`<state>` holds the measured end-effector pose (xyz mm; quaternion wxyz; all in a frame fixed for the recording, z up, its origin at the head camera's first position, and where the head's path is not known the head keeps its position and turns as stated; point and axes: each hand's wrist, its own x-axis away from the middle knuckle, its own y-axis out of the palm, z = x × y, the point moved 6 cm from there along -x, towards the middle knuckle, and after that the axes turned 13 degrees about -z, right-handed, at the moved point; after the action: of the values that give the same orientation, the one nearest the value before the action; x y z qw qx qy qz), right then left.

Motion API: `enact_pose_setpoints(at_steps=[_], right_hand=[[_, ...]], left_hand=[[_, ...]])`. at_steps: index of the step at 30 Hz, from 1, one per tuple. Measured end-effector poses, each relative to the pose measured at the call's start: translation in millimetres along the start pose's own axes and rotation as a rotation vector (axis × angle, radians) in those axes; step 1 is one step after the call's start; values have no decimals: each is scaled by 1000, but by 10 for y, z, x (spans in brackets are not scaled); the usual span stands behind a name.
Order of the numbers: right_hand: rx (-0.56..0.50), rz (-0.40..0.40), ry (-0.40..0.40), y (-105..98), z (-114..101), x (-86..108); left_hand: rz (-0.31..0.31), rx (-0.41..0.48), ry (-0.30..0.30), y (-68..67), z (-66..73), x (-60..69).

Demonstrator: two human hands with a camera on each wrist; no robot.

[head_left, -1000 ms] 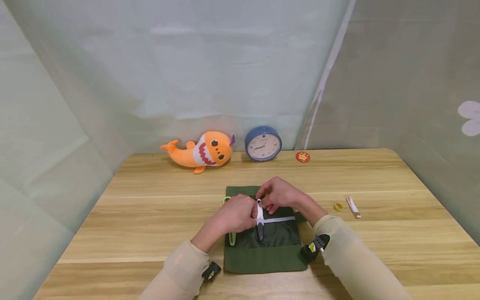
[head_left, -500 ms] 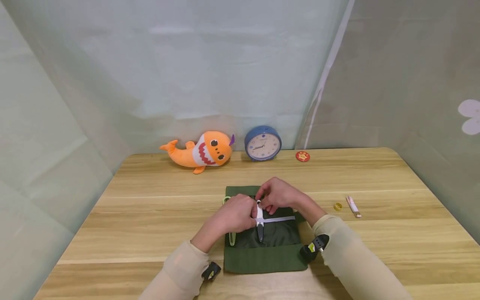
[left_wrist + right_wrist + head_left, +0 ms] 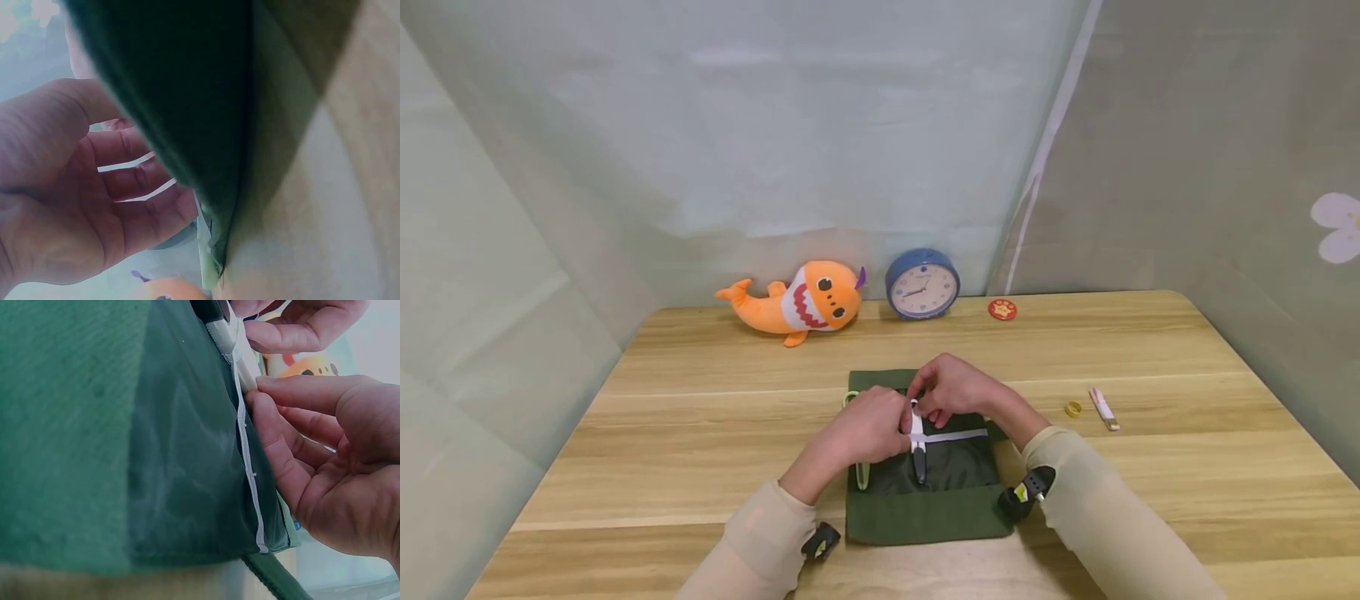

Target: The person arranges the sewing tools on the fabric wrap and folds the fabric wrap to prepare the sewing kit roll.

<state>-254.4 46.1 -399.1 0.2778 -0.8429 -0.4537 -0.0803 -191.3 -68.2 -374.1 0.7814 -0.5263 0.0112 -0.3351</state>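
Observation:
A dark green fabric roll-up pouch [image 3: 931, 515] lies unfolded, with a white elastic band [image 3: 957, 436] across its dark lining. Under the band sits a slim tool [image 3: 920, 462] with a white body and black end; its exact kind is unclear. My right hand [image 3: 958, 387] pinches the tool's white end between thumb and forefinger, clearest in the right wrist view. My left hand [image 3: 874, 425] has curled fingers and pinches the band beside the tool. Partly hidden under the left hand is a light green looped tool [image 3: 862, 477], possibly scissors.
To the right lie a small yellow roll [image 3: 1072, 409] and a pale pink-and-white strip-like item [image 3: 1104, 409]. An orange plush shark [image 3: 805, 302], a blue alarm clock [image 3: 922, 285] and a red round badge [image 3: 1002, 309] line the table's back edge. A green strap [image 3: 275, 578] sticks out from the pouch.
The head view has shifted slightly. Both hands keep nearly the same place and hold on the tool and band.

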Motion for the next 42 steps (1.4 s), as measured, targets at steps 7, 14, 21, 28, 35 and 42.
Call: enact_pose_setpoints(at_steps=[7, 14, 21, 28, 35, 42], right_hand=[[-14, 74, -13, -171, -45, 170], [18, 266, -20, -600, 13, 688], [64, 455, 50, -922, 345, 1366], [129, 546, 150, -996, 771, 1810], [172, 573, 264, -988, 1061, 2047], [192, 569, 357, -923, 1220, 2155]], left_hand=[[-2, -5, 12, 2, 19, -24], [11, -7, -12, -18, 43, -19], [39, -83, -5, -95, 166, -22], [24, -127, -1, -212, 296, -89], [-43, -133, 10, -187, 353, -181], [-113, -110, -14, -82, 265, -282]])
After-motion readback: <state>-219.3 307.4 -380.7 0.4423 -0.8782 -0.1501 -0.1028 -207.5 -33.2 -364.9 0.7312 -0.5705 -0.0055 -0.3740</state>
